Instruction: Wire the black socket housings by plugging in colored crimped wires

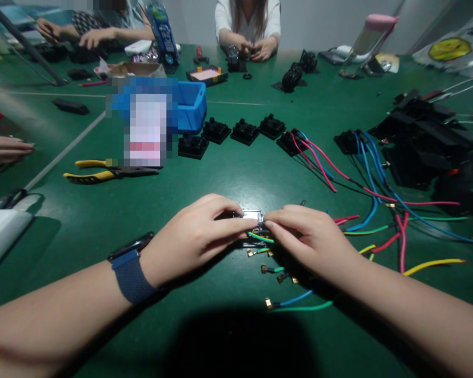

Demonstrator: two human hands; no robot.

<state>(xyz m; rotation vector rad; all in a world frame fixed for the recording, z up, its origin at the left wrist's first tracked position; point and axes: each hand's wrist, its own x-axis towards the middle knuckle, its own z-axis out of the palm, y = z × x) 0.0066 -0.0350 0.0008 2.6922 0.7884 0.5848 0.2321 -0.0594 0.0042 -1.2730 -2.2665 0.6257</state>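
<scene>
Between my two hands lies a small black plastic module (254, 244) with a shiny pale face, mostly covered by fingers. My left hand (205, 228), with a dark watch on its wrist, is closed on the module's left side. Thumb and fingertips of my right hand (311, 231) pinch together at its right edge; what they grip is hidden. A green-yellow wire (260, 238) runs beside the module and under my right hand. Below lie short wires with brass terminals, among them a blue wire (295, 299) and a green wire (307, 308).
Several black modules (244, 132) stand in a row, some with red or blue wires (372, 173). Yellow-handled pliers (90, 176) lie left, near a blue bin (197, 107). Black parts (413, 136) pile up at right. Co-workers' hands (262, 48) are across the table, another hand (8, 149) at left.
</scene>
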